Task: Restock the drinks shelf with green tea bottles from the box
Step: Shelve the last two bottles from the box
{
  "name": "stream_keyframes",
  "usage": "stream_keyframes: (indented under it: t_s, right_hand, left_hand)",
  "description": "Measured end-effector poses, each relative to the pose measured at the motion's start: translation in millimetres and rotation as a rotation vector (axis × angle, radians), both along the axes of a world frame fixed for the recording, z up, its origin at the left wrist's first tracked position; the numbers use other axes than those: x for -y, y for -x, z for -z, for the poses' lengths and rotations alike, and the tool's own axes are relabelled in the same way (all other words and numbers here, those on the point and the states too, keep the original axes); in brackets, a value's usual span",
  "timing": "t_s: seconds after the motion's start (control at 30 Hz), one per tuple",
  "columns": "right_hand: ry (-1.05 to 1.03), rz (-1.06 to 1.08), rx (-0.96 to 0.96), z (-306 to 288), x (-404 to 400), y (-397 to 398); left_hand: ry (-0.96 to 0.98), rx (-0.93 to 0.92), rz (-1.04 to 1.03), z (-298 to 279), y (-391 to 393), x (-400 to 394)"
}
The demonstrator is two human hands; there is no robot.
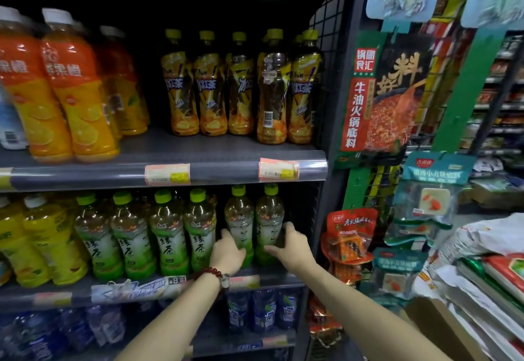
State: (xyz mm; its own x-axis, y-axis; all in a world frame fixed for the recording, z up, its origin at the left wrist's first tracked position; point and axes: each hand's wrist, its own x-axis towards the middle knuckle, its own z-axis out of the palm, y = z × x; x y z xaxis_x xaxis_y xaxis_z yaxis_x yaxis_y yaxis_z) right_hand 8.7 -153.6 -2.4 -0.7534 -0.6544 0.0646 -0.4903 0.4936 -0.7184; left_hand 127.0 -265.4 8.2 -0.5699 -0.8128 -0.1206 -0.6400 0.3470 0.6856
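Several green tea bottles with lime-green caps stand in a row on the middle shelf point(272, 277). My left hand point(226, 253) grips the second bottle from the right point(239, 218) low on its label. My right hand point(292, 243) grips the rightmost bottle point(268, 213), its fingers wrapped around the right side. Both bottles stand upright at the shelf's right end, set a little further back than the other green tea bottles point(167, 235). The box is not in view.
Yellow-label iced tea bottles point(241, 85) and orange drink bottles point(65, 85) fill the shelf above. Blue-label bottles point(262, 309) sit on the shelf below. Yellow bottles point(51, 238) stand left of the green tea. Hanging snack packets point(350, 235) and stacked sacks point(482, 281) are to the right.
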Motion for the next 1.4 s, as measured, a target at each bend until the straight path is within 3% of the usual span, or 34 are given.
stream_keyframes:
  t_s: [0.13,0.23,0.4,0.53,0.6,0.77,0.93,1.17,1.4]
  right_hand:
    - [0.181,0.013,0.197,6.5,13.6,-6.2]
    - [0.251,0.117,0.175,9.4,21.7,-10.9]
    - [0.185,0.068,0.091,5.8,13.9,1.6]
    - [0.177,0.016,0.104,6.8,7.6,3.5]
    - [0.191,0.034,0.114,8.6,10.1,-1.2]
    - [0.212,-0.002,0.17,6.3,13.4,-2.5]
    - [0.195,-0.046,0.241,2.3,17.4,-2.9]
    - [0.206,-0.097,0.331,3.3,16.4,-2.5]
    - [0.14,-0.105,0.218,3.0,7.9,-10.6]
  left_hand:
    - [-0.128,-0.221,-0.033,8.8,1.0,0.8]
    - [-0.137,-0.283,-0.071,14.5,0.4,-0.3]
    - [-0.002,-0.184,-0.03,17.4,1.5,-1.9]
    - [-0.195,-0.267,0.099,17.3,-0.9,4.9]
    - [-0.169,-0.233,0.12,19.2,-4.5,7.6]
    - [0.044,-0.1,-0.011,19.1,-1.4,1.4]
    - [0.103,-0.1,-0.137,12.2,1.1,-8.3]
    - [0.071,-0.108,-0.106,12.1,-2.3,0.2]
    - [0.144,-0.07,-0.074,10.7,-11.5,-1.0]
